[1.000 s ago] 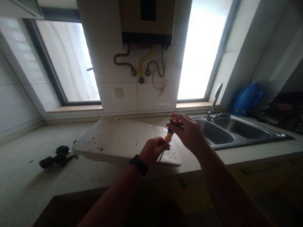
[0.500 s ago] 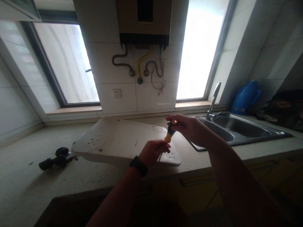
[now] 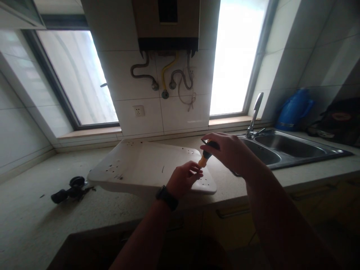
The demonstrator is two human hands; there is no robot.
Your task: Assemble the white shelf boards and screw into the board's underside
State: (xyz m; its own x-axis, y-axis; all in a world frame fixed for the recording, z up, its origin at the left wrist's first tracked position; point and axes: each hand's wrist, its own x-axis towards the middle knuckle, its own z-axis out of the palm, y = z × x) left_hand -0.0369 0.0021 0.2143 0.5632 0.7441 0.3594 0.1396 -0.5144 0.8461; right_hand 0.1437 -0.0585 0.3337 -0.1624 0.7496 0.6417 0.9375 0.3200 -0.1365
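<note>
A screwdriver [image 3: 203, 160] with a black and yellow handle is tilted over the right end of a white board [image 3: 146, 161]. My right hand [image 3: 227, 150] grips the handle from above, fingers closed around it. Below, my left hand [image 3: 184, 178], with a dark watch on the wrist, pinches around the screwdriver's shaft just under the handle. The tip is hidden behind the left fingers, so I cannot tell what it touches. Groups of small holes mark the board's corners, and a short dark line lies near its middle.
Black castors or similar dark parts [image 3: 73, 190] lie on the counter [image 3: 30, 183] at left. A double sink [image 3: 292, 150] with a tap [image 3: 255, 114] is at right, a blue thermos jug [image 3: 294, 110] behind it. A water heater [image 3: 167, 26] hangs on the wall.
The screwdriver and both hands have shifted slightly, and the left fingers have moved up closer to the handle. The whole view has turned a little.
</note>
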